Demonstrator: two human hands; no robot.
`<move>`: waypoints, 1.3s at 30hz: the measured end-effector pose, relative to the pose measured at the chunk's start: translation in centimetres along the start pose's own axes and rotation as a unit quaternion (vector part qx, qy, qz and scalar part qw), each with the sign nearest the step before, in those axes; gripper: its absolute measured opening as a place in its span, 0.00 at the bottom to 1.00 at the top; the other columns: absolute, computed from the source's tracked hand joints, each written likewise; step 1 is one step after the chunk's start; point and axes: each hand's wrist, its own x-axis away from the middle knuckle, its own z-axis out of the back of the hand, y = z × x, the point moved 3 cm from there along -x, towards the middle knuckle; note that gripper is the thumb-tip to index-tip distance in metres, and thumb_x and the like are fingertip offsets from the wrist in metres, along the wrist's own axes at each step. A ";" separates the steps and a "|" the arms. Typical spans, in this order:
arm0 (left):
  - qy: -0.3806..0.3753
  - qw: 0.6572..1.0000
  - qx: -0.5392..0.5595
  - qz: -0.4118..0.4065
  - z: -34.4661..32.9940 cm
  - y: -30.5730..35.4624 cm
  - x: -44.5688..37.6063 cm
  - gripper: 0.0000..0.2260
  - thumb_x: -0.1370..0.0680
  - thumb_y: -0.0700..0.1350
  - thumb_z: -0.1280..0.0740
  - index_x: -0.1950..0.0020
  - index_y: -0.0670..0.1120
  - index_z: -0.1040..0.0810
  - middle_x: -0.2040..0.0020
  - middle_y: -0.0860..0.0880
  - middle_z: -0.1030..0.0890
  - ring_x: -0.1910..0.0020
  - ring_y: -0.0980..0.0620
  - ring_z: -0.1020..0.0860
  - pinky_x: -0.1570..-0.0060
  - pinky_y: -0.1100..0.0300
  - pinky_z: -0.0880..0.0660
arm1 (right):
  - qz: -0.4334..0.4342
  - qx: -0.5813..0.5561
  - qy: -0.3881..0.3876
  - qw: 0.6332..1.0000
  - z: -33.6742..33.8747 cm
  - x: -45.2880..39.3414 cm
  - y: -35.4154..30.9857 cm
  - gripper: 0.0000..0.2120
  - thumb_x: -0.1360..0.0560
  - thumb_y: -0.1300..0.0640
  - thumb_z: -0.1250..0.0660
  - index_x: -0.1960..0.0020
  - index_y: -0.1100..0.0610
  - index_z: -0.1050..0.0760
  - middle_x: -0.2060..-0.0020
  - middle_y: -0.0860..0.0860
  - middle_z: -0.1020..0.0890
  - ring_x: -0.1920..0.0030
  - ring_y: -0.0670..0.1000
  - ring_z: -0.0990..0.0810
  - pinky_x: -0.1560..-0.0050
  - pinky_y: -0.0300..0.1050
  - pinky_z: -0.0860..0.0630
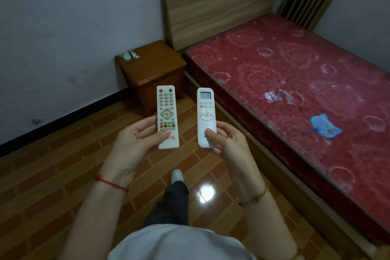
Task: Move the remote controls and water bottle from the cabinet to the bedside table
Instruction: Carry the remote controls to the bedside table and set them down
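My left hand (135,141) grips a white TV remote (167,112) with many coloured buttons, thumb across its lower part. My right hand (226,141) grips a rounded white air-conditioner remote (205,112) with a small screen at its top. Both remotes point forward, held side by side over the floor. Ahead stands the brown wooden bedside table (156,63) against the wall, left of the bed. A small packaged item (129,55) lies on the table's back left corner. No water bottle or cabinet is in view.
A bed with a red patterned mattress (295,82) and wooden headboard (219,0) fills the right side. A blue object (325,125) and a crumpled wrapper (274,96) lie on the mattress. My foot (176,176) steps forward on the brown brick-patterned floor (52,175).
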 end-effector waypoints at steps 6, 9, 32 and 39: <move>0.021 1.000 0.000 -0.009 1.0 6.2 -11.2 0.32 0.38 0.43 0.24 0.33 0.48 0.25 0.42 0.47 0.17 0.49 0.50 0.16 0.51 0.53 0.19 | 0.013 0.022 -0.027 0.999 -3.8 -12.3 -6.2 0.15 0.24 0.62 0.31 0.38 0.57 0.25 0.48 0.51 0.14 0.50 0.51 0.14 0.53 0.44 0.17; 0.024 1.000 -0.008 -0.016 1.8 9.2 -16.2 0.33 0.39 0.44 0.24 0.33 0.48 0.24 0.41 0.46 0.17 0.47 0.49 0.16 0.47 0.50 0.20 | 0.019 0.013 -0.036 0.999 -5.8 -17.7 -9.0 0.14 0.24 0.63 0.31 0.38 0.59 0.24 0.49 0.53 0.14 0.51 0.52 0.13 0.59 0.39 0.19; 0.142 0.988 0.048 0.030 6.7 18.4 -46.0 0.32 0.32 0.43 0.25 0.29 0.46 0.30 0.42 0.46 0.17 0.47 0.49 0.16 0.44 0.49 0.20 | -0.044 0.084 -0.129 0.987 -18.7 -50.8 -17.3 0.15 0.24 0.62 0.31 0.38 0.59 0.25 0.48 0.54 0.14 0.52 0.52 0.14 0.56 0.42 0.17; 0.214 0.974 0.068 0.035 8.1 22.7 -56.8 0.22 0.30 0.40 0.26 0.37 0.50 0.23 0.47 0.48 0.15 0.50 0.50 0.16 0.51 0.53 0.19 | -0.077 0.102 -0.168 0.977 -23.1 -63.4 -20.8 0.15 0.25 0.60 0.29 0.39 0.57 0.25 0.50 0.53 0.14 0.52 0.51 0.13 0.52 0.46 0.16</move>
